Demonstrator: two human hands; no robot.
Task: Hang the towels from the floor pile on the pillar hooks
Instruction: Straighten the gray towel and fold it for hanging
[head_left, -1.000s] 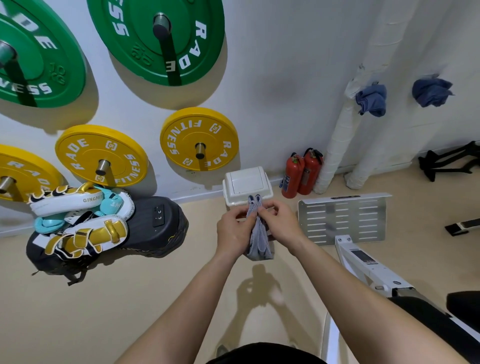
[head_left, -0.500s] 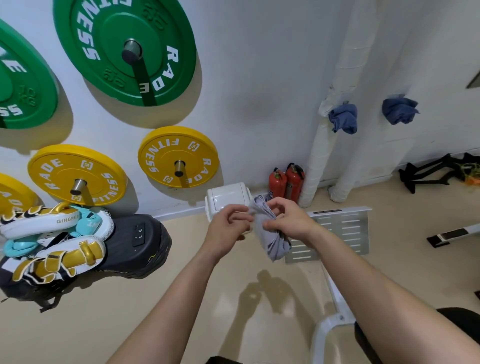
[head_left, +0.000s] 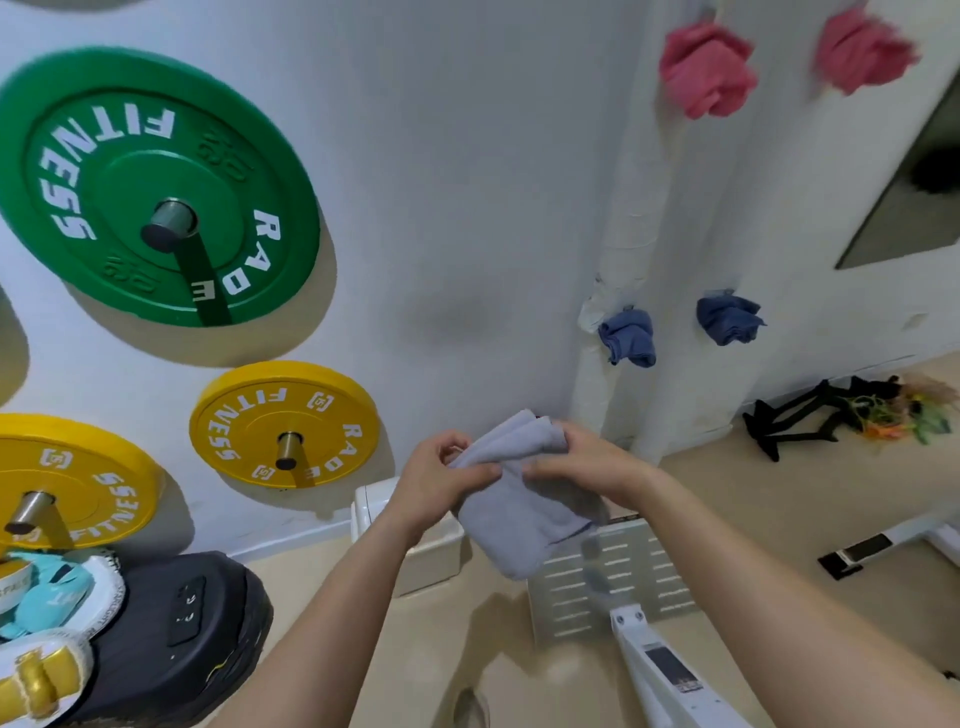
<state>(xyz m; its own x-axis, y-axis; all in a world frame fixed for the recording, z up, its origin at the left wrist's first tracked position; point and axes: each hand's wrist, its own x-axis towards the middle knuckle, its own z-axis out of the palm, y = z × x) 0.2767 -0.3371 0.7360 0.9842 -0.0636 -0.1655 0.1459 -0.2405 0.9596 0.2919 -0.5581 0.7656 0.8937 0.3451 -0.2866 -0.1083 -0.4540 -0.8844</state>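
1 grey towel (head_left: 519, 525), bunched into loose folds, is held in mid-air before the person, above the beige floor (head_left: 779, 525) and low in front of the white wall (head_left: 441, 182). The left hand (head_left: 434, 486) pinches the towel's upper left edge between thumb and curled fingers. The right hand (head_left: 589, 462) grips the upper right folds with its fingers curled over the cloth. The 2 hands sit close together, both clamped on the towel, and its free end hangs below them.

Behind the towel, a white box (head_left: 431, 551) and a perforated metal plate (head_left: 613, 587) rest on the floor. On the pillar (head_left: 691, 218) beyond, 4 bunched towels hang in 2 rows: the lower left blue towel (head_left: 627, 339) and lower right blue towel (head_left: 727, 319), with the upper left pink towel (head_left: 706, 70) and upper right pink towel (head_left: 862, 49) above, both blurred. On the wall at left, 1 green weight plate (head_left: 156, 182) and 2 yellow ones, the near yellow plate (head_left: 283, 423) and the far yellow plate (head_left: 67, 478), sit on pegs.
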